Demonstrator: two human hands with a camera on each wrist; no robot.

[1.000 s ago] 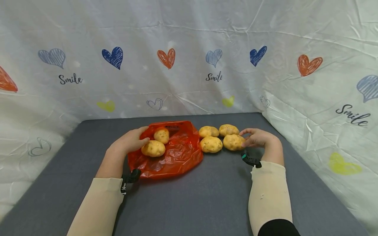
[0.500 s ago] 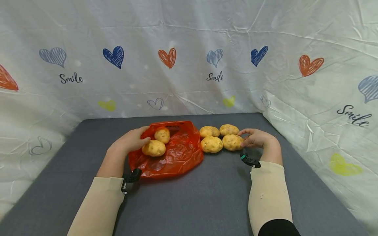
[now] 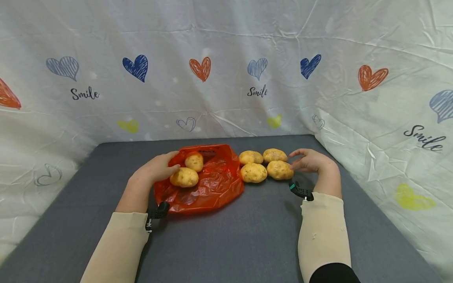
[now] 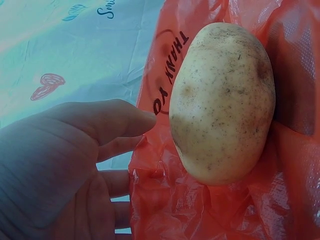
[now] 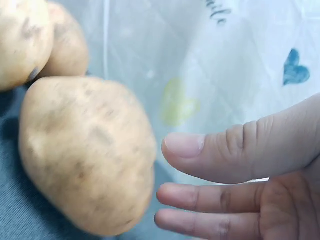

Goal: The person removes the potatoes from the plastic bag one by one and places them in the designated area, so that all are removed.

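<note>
My left hand (image 3: 153, 169) is at the left edge of a red plastic bag (image 3: 219, 182) lying flat. Its thumb, in the left wrist view, points at a potato (image 4: 222, 105) without touching it; the other fingertips go out of sight behind the bag's edge. That potato and a smaller potato (image 3: 194, 161) lie on the bag. To the right, my right hand (image 3: 312, 161) has its fingers extended beside the nearest potato (image 3: 280, 170) of a two-by-two group. A gap separates thumb and fingers from this potato (image 5: 90, 155) in the right wrist view.
The group's other potatoes are a front-left potato (image 3: 253, 173), a back-left potato (image 3: 250, 157) and a back-right potato (image 3: 274, 155). They rest on a dark grey table (image 3: 226, 243) against the bag's right side. A white sheet (image 3: 226, 35) with printed hearts hangs behind.
My right hand has drawn slightly right, away from the front-right potato that its fingers touched. That potato shifted slightly left, then back right. The left hand and bag look unmoved.
</note>
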